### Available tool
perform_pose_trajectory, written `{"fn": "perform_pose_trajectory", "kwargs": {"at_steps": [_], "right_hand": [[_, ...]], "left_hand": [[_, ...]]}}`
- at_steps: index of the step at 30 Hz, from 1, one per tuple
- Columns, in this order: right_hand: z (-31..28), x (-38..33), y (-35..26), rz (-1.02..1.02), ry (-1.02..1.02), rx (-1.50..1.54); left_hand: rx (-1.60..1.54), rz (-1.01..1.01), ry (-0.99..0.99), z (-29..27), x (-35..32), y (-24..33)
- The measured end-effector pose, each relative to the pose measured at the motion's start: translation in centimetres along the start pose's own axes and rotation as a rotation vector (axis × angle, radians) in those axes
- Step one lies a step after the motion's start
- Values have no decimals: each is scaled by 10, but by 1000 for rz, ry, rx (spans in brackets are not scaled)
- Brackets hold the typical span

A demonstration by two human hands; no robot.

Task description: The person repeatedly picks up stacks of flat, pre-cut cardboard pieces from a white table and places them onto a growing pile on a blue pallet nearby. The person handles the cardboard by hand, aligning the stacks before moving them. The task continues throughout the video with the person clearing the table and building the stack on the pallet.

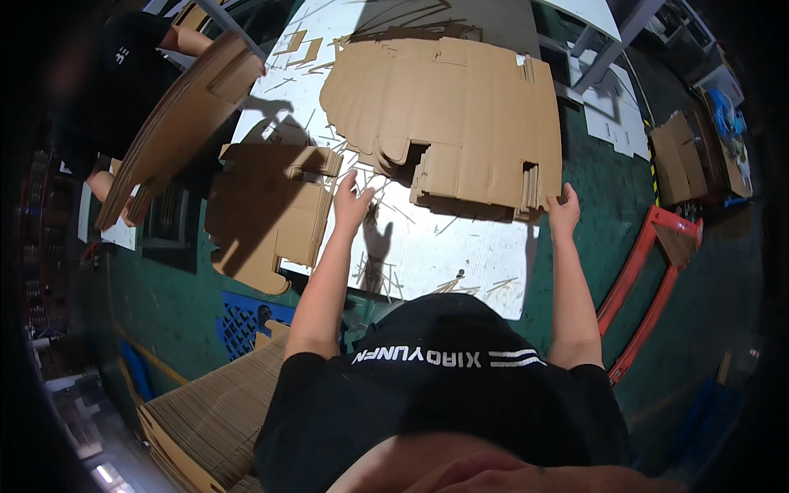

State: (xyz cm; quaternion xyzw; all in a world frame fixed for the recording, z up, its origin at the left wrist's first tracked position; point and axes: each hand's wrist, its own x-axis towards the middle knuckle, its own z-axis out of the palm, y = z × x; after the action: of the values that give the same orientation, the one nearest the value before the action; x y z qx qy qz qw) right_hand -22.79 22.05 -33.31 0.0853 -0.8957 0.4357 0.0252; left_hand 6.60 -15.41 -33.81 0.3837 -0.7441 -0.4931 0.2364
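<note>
A large stack of die-cut cardboard sheets (468, 115) lies on the white table in front of me, with notches and slots cut along its near edge. My right hand (564, 215) is at the stack's near right corner, thumb and fingers apart, its thumb at or against the cardboard edge. Between that stack and a smaller cardboard stack (275, 201) on the left, my left hand (353, 204) hovers over the table with fingers spread, holding nothing. Whether its fingertips touch anything, I cannot tell.
Thin cardboard offcuts are strewn over the white table (485, 255). At the left, another person carries a bundle of cardboard sheets (177, 123). Packed cardboard (222, 407) stands beside a blue plastic pallet (238, 324) at lower left. A red metal handle frame (645, 279) stands at right.
</note>
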Motion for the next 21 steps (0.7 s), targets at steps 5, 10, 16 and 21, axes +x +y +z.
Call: {"fn": "perform_pose_trajectory", "kwargs": {"at_steps": [5,10,16,21], "right_hand": [[24,55,4,307,-92,-42],[42,77,41,369,-260,156],[16,83,17,606,-422,468],[3,96,-15,746,-513,589]], "left_hand": [[33,-171,-97,47,53,72],[-57,-288,-29,82,105,-3],[364,-400,21,74,125,38],[-124,-486,-49,44,152,56]]}}
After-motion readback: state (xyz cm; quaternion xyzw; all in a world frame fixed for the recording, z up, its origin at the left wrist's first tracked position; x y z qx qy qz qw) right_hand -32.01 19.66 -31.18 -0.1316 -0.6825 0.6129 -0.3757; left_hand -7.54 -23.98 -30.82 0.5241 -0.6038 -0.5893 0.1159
